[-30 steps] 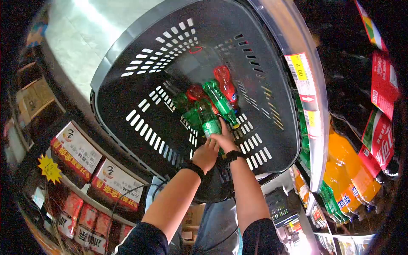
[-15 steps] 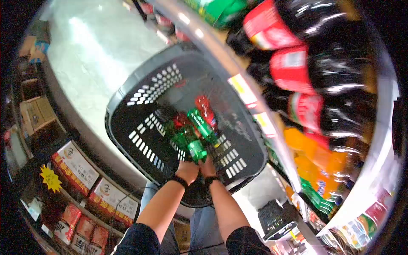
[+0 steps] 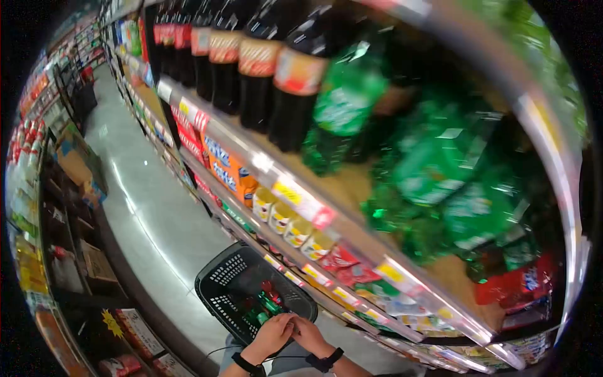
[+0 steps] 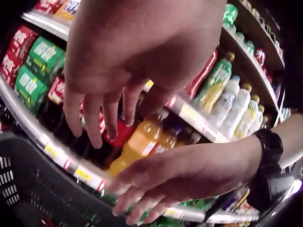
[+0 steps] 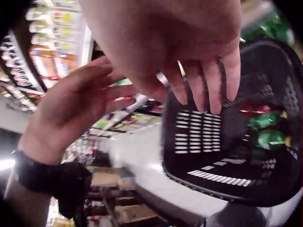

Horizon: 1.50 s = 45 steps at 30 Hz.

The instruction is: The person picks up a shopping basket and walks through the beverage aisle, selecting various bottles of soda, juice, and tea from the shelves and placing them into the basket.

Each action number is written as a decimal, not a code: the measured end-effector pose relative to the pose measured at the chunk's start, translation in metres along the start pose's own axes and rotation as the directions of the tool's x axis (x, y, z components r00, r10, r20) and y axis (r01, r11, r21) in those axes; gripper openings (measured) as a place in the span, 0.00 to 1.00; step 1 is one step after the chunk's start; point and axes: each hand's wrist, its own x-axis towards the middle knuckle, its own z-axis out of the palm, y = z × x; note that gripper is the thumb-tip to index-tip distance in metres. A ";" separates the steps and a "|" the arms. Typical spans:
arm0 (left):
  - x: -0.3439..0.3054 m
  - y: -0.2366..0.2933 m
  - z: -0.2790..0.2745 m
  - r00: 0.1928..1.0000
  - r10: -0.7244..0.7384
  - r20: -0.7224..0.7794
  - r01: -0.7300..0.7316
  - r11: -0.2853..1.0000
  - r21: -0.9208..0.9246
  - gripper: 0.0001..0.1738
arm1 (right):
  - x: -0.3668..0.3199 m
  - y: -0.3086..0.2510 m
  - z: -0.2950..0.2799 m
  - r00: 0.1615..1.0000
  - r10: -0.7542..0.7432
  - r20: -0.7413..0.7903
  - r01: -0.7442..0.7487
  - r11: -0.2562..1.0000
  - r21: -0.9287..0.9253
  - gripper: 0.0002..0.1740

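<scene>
**Fingers [image 4: 96, 118] open, bottles in the basket [image 3: 292, 288]**

So both the left hand [image 3: 273, 334] and the right hand [image 3: 312, 338] are held open, fingers loosely extended and brought close together by the basket's near side. A black band [image 3: 323, 360] is worn on each wrist. At least 2 green bottles [image 5: 267, 121] and something red [image 5: 258, 109] are held inside. Alongside, a shelf [image 3: 358, 242] is stocked with dark bottles [image 3: 256, 81] plus big green ones [image 3: 345, 100].
</scene>
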 end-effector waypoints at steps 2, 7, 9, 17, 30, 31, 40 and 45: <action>0.001 0.054 0.000 0.986 0.159 -0.059 -0.159 0.987 -0.010 0.21 | -0.008 -0.010 -0.044 0.977 -0.188 -0.097 0.188 0.982 -0.011 0.16; 0.024 0.196 -0.031 0.844 0.529 -0.083 -0.496 0.831 0.252 0.23 | -0.038 -0.095 -0.182 0.854 -0.346 -0.388 0.351 0.934 -0.059 0.10; 0.023 0.251 -0.038 0.803 0.580 -0.134 -0.525 0.796 0.301 0.27 | -0.055 -0.125 -0.229 0.697 -0.451 -0.557 0.514 0.856 -0.050 0.11; 0.077 0.370 -0.045 0.562 0.732 -0.385 -0.640 0.680 0.357 0.37 | -0.035 -0.186 -0.320 0.366 -0.397 -0.842 0.484 0.854 -0.192 0.32; 0.117 0.406 -0.060 0.564 0.723 -0.399 -0.666 0.684 0.298 0.37 | -0.002 -0.217 -0.330 0.335 -0.383 -0.861 0.366 0.895 -0.256 0.49; 0.110 0.407 -0.062 0.573 0.712 -0.407 -0.666 0.693 0.276 0.39 | -0.002 -0.218 -0.328 0.327 -0.393 -0.860 0.382 0.887 -0.260 0.47; 0.115 0.398 -0.058 0.598 0.756 -0.266 -0.686 0.655 0.317 0.41 | -0.006 -0.217 -0.329 0.491 -0.084 -0.867 0.464 0.868 0.179 0.44; 0.104 0.405 -0.034 0.616 0.778 -0.127 -0.683 0.607 0.407 0.42 | -0.001 -0.179 -0.331 0.266 -0.094 -0.959 0.541 0.838 0.068 0.49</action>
